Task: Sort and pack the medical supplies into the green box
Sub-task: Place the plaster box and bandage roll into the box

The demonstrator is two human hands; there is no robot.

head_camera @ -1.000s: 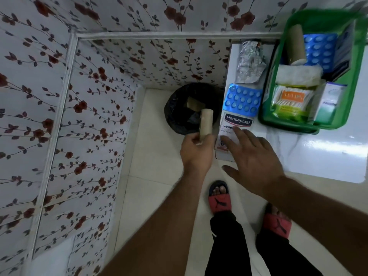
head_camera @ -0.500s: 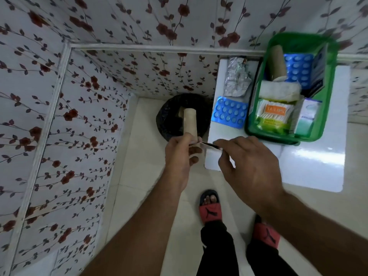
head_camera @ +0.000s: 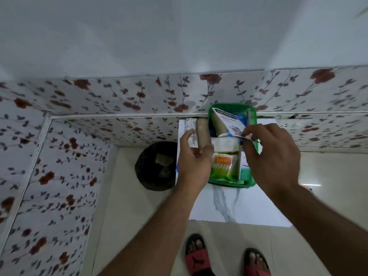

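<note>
Black and round, the trash bin point(head_camera: 157, 166) sits on the floor on the left, with scraps inside. Next to it stands the white bench point(head_camera: 239, 206) that carries the green box point(head_camera: 251, 111).

A moment ago the left hand point(head_camera: 196, 162) held a brown bandage roll point(head_camera: 203, 133) low down by the bin. Now it has come up over the left edge of the bench, just beside the box. Its grip is wrapped around the bottom of the roll, and the roll stands up. A crinkly silver pill strip point(head_camera: 189, 127) lies on the bench behind the hand.

Inside the box there is already another brown roll point(head_camera: 218, 124), some white gauze point(head_camera: 225, 143), an orange and green pack of cotton buds point(head_camera: 223, 164) and a white and green carton at the right.

The right hand point(head_camera: 272, 156) was picking the flat white plaster packet point(head_camera: 229, 122) off the bench half a second ago. Now that packet is in the air over the back of the box. The grip is pinching its near corner between thumb and fingertips, and the packet tips up.

So both things are off the bench and at the box. I think the packet will go in first, slid down on its edge, and the roll after it. The box looks quite full, so the roll may need a gap.
</note>
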